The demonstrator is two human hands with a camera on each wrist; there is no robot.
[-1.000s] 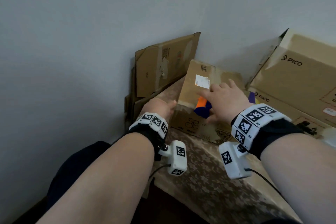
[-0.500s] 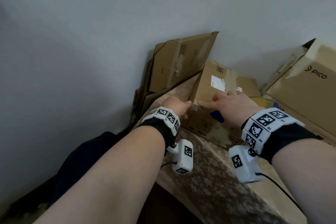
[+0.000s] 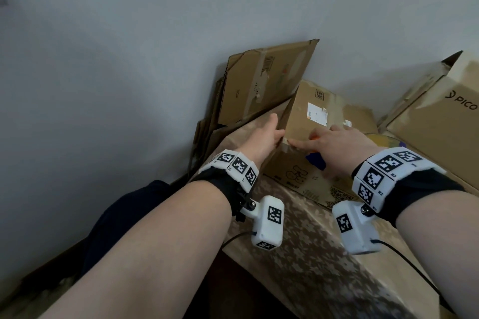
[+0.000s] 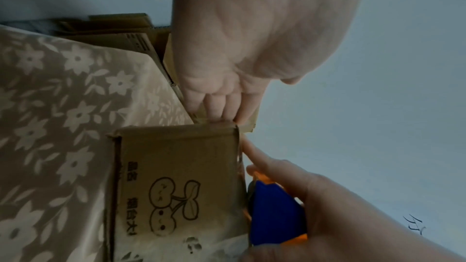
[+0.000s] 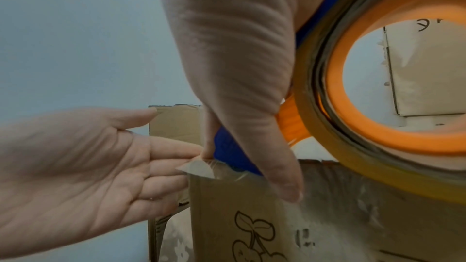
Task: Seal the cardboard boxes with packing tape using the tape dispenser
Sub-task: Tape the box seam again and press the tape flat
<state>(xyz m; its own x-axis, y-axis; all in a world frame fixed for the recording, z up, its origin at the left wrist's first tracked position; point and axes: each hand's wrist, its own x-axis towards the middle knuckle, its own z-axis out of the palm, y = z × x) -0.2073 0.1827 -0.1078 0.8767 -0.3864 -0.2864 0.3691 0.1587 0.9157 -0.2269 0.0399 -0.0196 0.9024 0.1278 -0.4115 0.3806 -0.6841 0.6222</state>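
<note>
While the cardboard box [image 3: 305, 142] sits at the far left of the flower-patterned table [image 3: 305, 254], hard by the wall, both hands are on its near-left top corner. It's thin, worn corrugated board, so I'd judge it light and likely to slide or cave under pressure; it wants bracing on a side wall, not on the loose flaps. The left hand [image 3: 261, 140] does just that: fingers straight and together, flat against the left side, gripping nothing. The right hand [image 3: 334, 147] is wrapped round the blue-and-orange tape dispenser [image 4: 274, 214], forefinger stretched out to the corner. In the right wrist view the clear tape end [image 5: 199, 166] is folded over the box edge, pinned under a fingertip. That film looks thin, sticky and quick to wrinkle, so firm pressing on the corner seems wise. Both forearms reach forward and leftward, wrists about level. A PICO-marked carton [image 3: 440, 122] stands far right; flattened cardboard [image 3: 261, 80] leans on the wall behind.
</note>
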